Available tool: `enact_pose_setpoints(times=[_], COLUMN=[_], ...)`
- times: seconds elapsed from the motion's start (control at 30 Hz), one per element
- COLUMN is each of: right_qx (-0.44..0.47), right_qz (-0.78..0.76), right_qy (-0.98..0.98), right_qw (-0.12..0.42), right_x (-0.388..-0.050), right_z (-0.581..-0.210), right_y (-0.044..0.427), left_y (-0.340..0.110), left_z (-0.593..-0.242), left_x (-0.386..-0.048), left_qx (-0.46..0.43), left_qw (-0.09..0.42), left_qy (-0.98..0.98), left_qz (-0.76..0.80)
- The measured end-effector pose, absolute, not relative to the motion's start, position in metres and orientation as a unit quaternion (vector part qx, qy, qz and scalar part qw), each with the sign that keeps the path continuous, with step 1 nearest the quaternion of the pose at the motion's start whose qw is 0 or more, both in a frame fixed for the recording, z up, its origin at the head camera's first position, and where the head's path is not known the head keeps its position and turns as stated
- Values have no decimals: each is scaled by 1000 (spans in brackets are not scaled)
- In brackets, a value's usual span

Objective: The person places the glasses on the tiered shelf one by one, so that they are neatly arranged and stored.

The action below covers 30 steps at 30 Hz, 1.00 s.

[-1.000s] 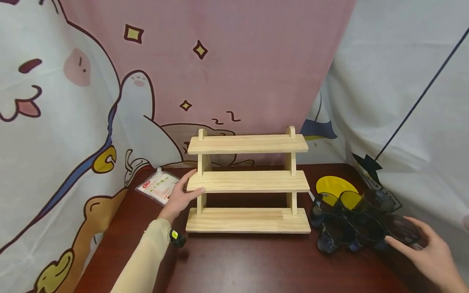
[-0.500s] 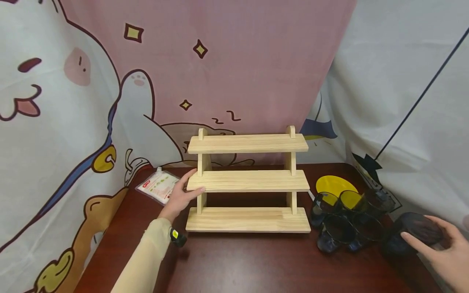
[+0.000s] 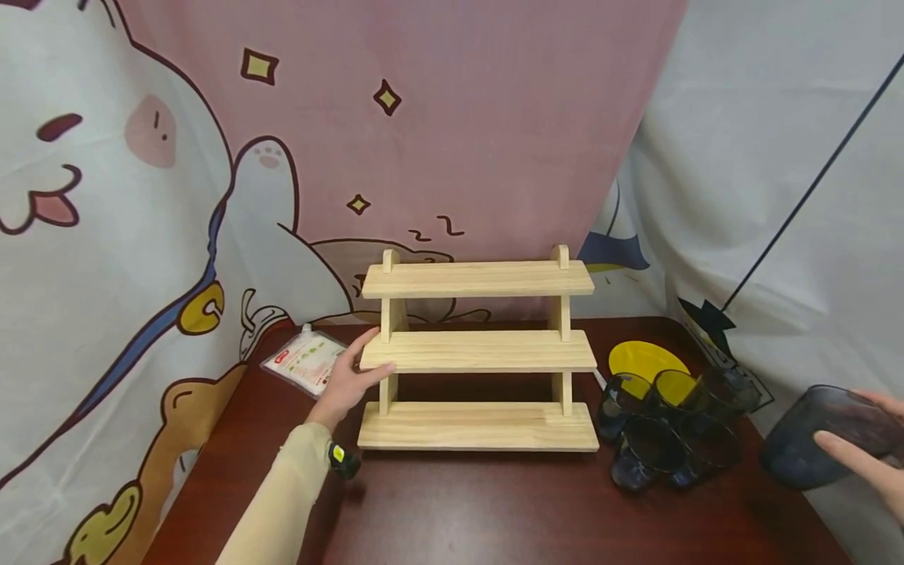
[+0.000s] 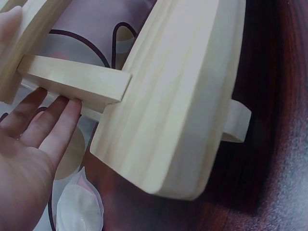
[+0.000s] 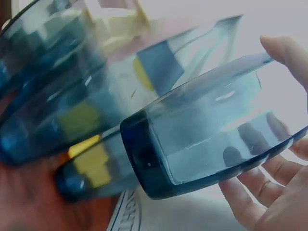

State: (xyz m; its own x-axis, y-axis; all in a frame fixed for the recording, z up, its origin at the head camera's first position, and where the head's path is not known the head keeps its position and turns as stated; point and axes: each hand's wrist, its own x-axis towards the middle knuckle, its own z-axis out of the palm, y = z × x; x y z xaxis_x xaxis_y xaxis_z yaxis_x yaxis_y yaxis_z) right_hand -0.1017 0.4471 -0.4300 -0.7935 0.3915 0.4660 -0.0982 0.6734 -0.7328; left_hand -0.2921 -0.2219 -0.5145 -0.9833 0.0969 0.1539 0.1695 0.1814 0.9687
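A three-tier wooden display shelf (image 3: 480,428) stands upright in the middle of the table in the head view. My left hand (image 3: 343,389) grips its left side at the middle board, thumb on the board and fingers against the post (image 4: 72,79). At the right edge, my right hand (image 3: 876,475) holds a dark blue drinking glass (image 3: 812,439), tilted and lifted off the table. The right wrist view shows this clear blue glass (image 5: 202,130) with thumb on one side, fingers on the other. Several similar glasses (image 3: 650,447) stand together left of it.
A yellow plate (image 3: 646,359) lies behind the glasses. A white spouted pouch (image 3: 307,361) lies on the dark red table (image 3: 452,510) left of the shelf. Printed cloth (image 3: 480,141) hangs behind and at both sides.
My right hand has taken the glass away from the group, moving right and tipping it; part of the hand has left the head view. My left hand and the shelf have stayed in place.
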Motion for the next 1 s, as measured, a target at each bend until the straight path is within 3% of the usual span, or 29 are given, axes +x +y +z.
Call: enact_pose_setpoints(times=[0.27, 0.53, 1.0], right_qx=[7, 11, 107], right_qz=[450, 452, 460], right_qy=[-830, -850, -865], right_qw=[329, 271, 171], right_x=[-118, -140, -187], right_z=[-401, -376, -347], right_y=[419, 375, 294], left_y=[-222, -222, -223], left_z=[-513, -514, -514], left_x=[-292, -291, -291], left_qx=[-87, -89, -77], left_qw=[25, 23, 21], left_qy=[-764, -759, -762], left_qz=[-639, -644, -643])
